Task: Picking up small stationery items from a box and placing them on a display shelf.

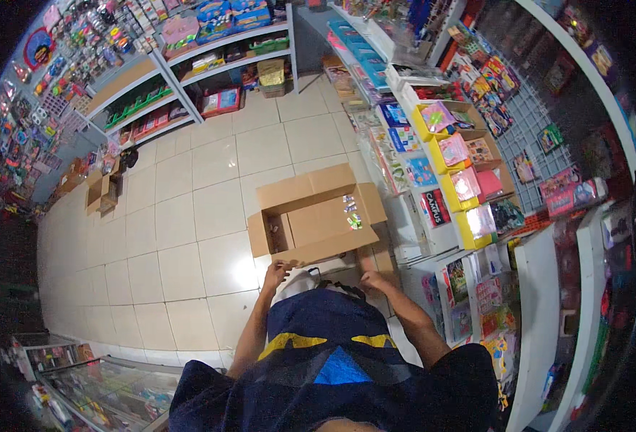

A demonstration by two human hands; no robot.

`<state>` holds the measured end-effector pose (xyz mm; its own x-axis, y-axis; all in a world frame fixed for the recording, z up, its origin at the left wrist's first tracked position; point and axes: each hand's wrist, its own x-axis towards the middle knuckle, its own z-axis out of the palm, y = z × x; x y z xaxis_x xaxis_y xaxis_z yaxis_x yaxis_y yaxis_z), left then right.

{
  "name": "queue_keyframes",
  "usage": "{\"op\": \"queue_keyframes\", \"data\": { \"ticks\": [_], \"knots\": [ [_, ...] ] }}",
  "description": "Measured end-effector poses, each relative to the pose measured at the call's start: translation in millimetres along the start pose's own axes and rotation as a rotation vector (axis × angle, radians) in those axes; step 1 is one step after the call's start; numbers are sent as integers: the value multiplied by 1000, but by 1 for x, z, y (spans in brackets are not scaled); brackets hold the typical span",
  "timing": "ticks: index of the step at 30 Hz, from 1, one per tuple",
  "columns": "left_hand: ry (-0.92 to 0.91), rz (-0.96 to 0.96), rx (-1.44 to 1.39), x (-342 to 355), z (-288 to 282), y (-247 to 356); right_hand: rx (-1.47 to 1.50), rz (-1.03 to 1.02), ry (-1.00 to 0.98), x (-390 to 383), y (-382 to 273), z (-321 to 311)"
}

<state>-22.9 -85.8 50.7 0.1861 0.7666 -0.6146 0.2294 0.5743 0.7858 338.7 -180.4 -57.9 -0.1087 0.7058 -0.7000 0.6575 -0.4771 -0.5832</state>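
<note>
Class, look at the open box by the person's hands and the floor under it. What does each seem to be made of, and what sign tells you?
Open box: likely corrugated cardboard, matt brown, with folded-out flaps and creased edges. Floor: probably glazed ceramic tile, pale cream squares with grout lines and a bright glare spot. Both the left hand and the right hand rest at the box's near edge.

Even, bright light from overhead; a white glare spot sits on the floor point(244, 273) just left of the box point(318, 216). Beyond the box, shelves bend and the rim darkens to black, slightly soft.
</note>
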Motion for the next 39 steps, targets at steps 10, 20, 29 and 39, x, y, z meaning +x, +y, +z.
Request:
{"op": "queue_keyframes", "data": {
  "ticks": [10,20,29,39],
  "knots": [
    [146,-6,-88,11,-18,-4,-124,-122,-34,12,-119,-14],
    [157,31,-99,11,-15,-15,-25,-65,-423,21,-176,-40],
    [475,-228,133,26,-19,-33,15,-220,-242,92,-201,-49],
    [429,-236,-261,40,-14,-41,-71,-317,-221,211,-238,39]
  ]
}}
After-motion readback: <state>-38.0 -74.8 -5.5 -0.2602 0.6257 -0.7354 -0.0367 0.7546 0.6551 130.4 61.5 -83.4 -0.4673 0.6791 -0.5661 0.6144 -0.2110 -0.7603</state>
